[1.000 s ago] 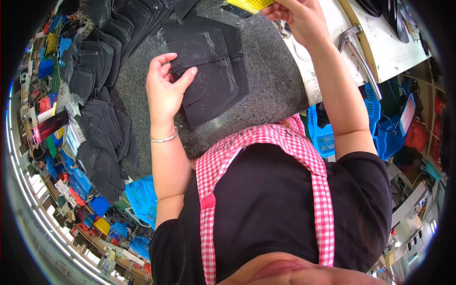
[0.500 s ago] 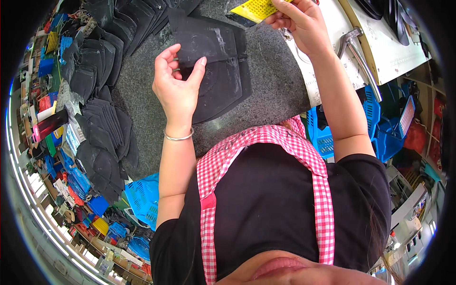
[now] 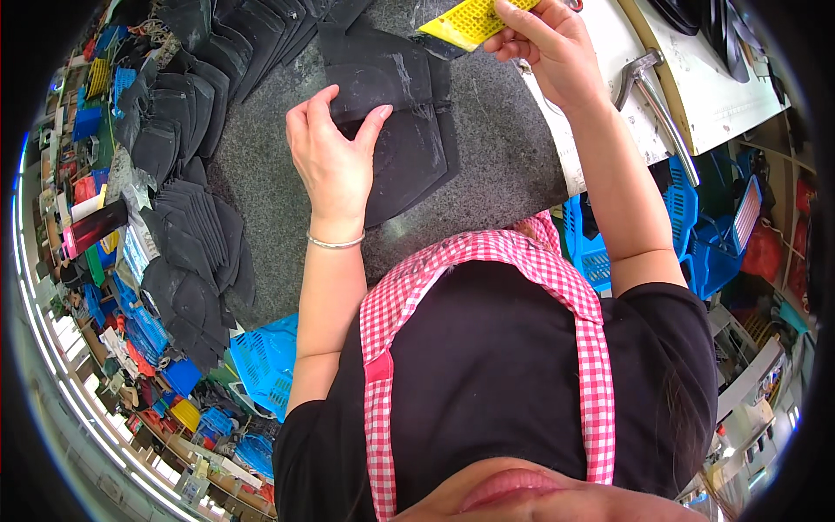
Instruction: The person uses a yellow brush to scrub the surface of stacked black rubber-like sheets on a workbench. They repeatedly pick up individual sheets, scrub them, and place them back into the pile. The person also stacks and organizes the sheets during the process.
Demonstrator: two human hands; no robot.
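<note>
My left hand (image 3: 334, 157) is open, thumb and fingers apart. Its fingertips are at the lower left edge of a flat black sheet piece (image 3: 383, 71), which overlaps another black piece (image 3: 407, 161) on the dark speckled stone slab (image 3: 500, 148). Whether they touch the sheet or hover just above it, I cannot tell. At the slab's far right, my right hand (image 3: 557, 48) is closed on a yellow perforated strip with a slanted end (image 3: 465, 24), raised above the surface. Part of the strip is cut off by the picture's upper edge.
Fanned stacks of black cut pieces (image 3: 187, 230) line the slab's left side. A hammer (image 3: 657, 109) lies on the white table at right. Blue plastic baskets (image 3: 265, 361) are below the slab's left edge, and more blue crates (image 3: 683, 217) stand at right.
My left hand has shifted slightly right, its fingertips now at the upper black sheet's edge. My right hand and the yellow strip have moved slightly left and down.
</note>
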